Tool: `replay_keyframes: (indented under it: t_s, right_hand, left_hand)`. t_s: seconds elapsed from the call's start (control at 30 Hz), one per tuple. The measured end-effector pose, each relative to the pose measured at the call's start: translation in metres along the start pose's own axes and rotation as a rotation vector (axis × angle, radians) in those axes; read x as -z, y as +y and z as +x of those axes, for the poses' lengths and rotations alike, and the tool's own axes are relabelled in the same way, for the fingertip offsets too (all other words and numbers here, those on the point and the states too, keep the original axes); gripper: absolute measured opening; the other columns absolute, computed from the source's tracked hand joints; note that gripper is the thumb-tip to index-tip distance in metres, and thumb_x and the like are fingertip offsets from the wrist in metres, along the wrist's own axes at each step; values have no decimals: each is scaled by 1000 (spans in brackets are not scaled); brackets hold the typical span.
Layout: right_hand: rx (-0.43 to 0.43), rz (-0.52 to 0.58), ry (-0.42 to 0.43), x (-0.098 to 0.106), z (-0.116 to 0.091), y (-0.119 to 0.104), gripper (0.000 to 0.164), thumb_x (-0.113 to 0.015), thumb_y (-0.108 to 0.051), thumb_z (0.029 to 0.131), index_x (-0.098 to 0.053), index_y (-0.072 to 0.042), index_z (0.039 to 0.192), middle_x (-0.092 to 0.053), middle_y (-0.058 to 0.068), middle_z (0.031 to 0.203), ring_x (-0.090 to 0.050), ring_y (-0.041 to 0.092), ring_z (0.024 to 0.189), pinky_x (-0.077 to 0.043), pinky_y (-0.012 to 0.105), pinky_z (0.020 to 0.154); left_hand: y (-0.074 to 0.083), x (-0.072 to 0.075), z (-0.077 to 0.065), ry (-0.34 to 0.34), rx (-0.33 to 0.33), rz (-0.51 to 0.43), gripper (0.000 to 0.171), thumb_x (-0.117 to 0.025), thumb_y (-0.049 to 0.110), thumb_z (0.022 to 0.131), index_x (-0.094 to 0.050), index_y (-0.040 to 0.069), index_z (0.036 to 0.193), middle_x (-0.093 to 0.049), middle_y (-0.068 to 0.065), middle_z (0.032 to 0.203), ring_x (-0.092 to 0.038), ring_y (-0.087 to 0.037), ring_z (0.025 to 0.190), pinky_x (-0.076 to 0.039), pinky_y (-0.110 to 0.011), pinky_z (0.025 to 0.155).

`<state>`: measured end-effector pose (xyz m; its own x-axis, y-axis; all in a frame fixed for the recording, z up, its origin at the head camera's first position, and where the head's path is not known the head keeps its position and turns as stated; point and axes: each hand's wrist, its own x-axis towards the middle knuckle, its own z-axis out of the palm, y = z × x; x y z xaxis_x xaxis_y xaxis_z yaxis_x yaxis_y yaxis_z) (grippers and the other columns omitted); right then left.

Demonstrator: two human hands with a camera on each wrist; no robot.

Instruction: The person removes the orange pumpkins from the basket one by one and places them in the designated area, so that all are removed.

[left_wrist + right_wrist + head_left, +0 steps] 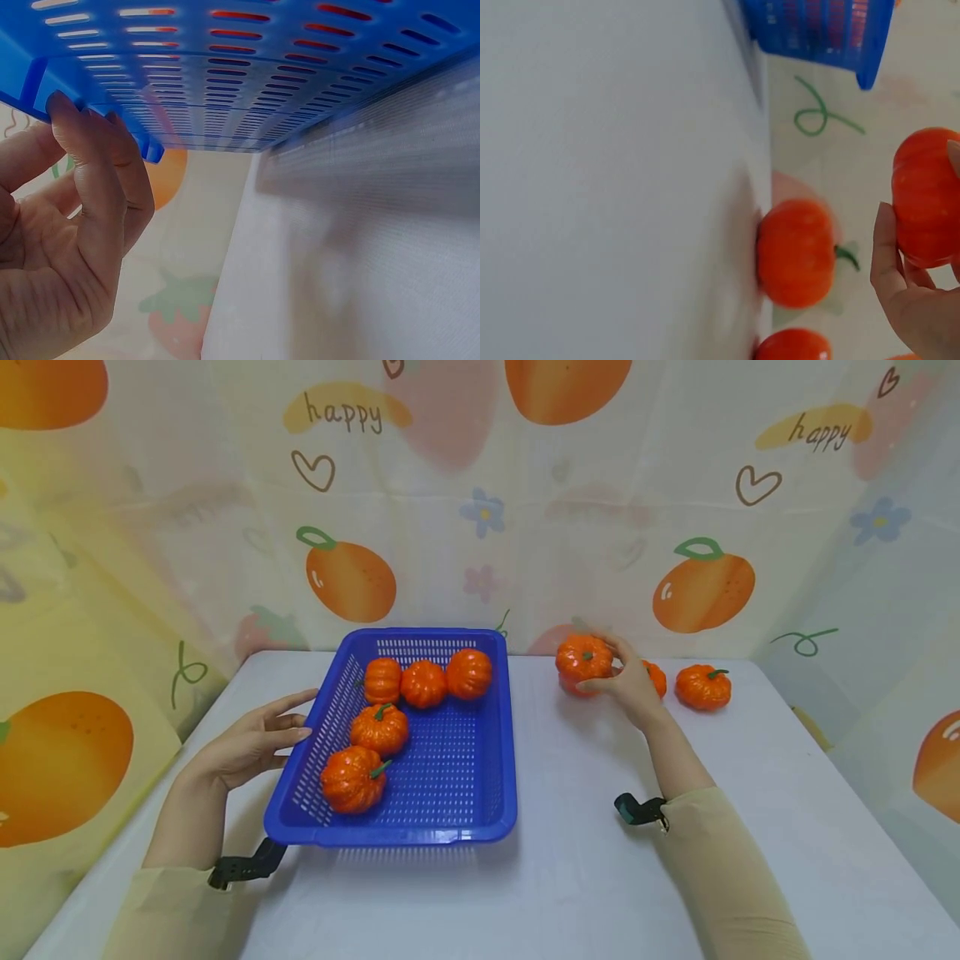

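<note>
A blue plastic basket [512, 760] stands on the white table. Several orange toy pumpkins lie in it along its left side and back, one near the front-left corner [352, 779]. My left hand [251, 742] is beside the basket's left edge, relaxed fingertips touching the outside of the rim. In the left wrist view, bent fingers [97, 165] meet that rim from below. My right hand [630, 689] holds a pumpkin [584, 653] between thumb and fingers, above the table's back edge. The right wrist view shows this pumpkin [926, 199] clear of another pumpkin [795, 253] on the table.
Right of the held pumpkin, another pumpkin [656, 677] is partly hidden by my hand. One more pumpkin [703, 687] lies farther right. A patterned cloth [442, 543] hangs close behind the table's back edge.
</note>
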<state>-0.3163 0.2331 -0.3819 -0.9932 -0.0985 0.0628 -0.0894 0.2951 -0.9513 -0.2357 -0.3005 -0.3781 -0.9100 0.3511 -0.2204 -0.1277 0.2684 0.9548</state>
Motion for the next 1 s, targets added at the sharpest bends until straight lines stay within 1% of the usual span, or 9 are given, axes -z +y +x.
replay_keyframes:
  t_s: [0.07,0.17,0.4,0.47,0.63,0.73,0.83,0.93,1.0]
  right_hand:
    - [-14,-23,-8,6,-1,7,83,-75,-9,80,-34,-22,152,-29,12,159,-29,35,144,-25,59,120]
    - [-40,-37,-40,13,-5,16,83,-74,-9,81,-33,-20,152,-28,15,159,-27,35,146,-23,61,120]
    - [-107,-99,-131,20,-11,29,82,-76,-16,81,-33,-23,151,-22,10,163,-21,37,150,-18,67,119]
    - [-125,-118,-156,21,-12,33,83,-76,-17,81,-33,-24,151,-21,9,164,-19,38,151,-17,68,119]
    - [-143,-134,-215,22,-13,38,82,-76,-21,82,-33,-22,151,-20,13,164,-17,40,151,-19,66,120]
    - [-149,-153,-246,23,-15,41,80,-77,-22,81,-35,-22,149,-22,14,163,-20,41,150,-21,66,118]
    - [-142,-184,-284,23,-16,45,79,-78,-22,80,-38,-21,148,-30,16,157,-30,41,144,-29,65,115]
    - [-128,-194,-317,23,-17,51,78,-79,-21,78,-40,-19,146,-38,17,152,-40,38,136,-37,59,112]
    - [-126,-195,-325,23,-17,54,78,-79,-20,78,-41,-19,145,-41,17,149,-43,36,133,-38,57,111]
  left_hand:
    - [0,0,0,-1,0,1,70,-52,15,102,-12,13,160,-60,9,105,-64,-8,95,-57,-32,82]
    - [0,0,0,-4,2,0,70,-52,15,102,-12,13,160,-60,9,105,-64,-8,95,-57,-33,83]
    - [0,0,0,-10,-6,-18,70,-52,14,102,-12,14,160,-62,9,104,-65,-8,94,-57,-32,83]
    - [-1,1,0,-11,-6,-21,70,-52,14,102,-13,14,160,-62,9,104,-65,-8,94,-57,-32,83]
    - [-1,1,0,-5,-2,-20,70,-52,13,102,-13,14,160,-61,9,103,-64,-8,94,-57,-32,83]
    - [-1,0,0,1,1,-12,70,-52,14,102,-13,14,160,-60,9,103,-64,-7,94,-57,-32,83]
    - [-1,0,0,6,5,-3,70,-53,15,102,-13,14,160,-60,9,103,-63,-7,94,-57,-32,82]
    - [-1,0,0,6,6,-2,70,-53,15,102,-13,14,160,-60,9,103,-64,-7,94,-57,-32,82]
    - [-1,0,0,4,5,-6,70,-52,15,102,-13,14,160,-60,9,104,-64,-8,94,-57,-32,81]
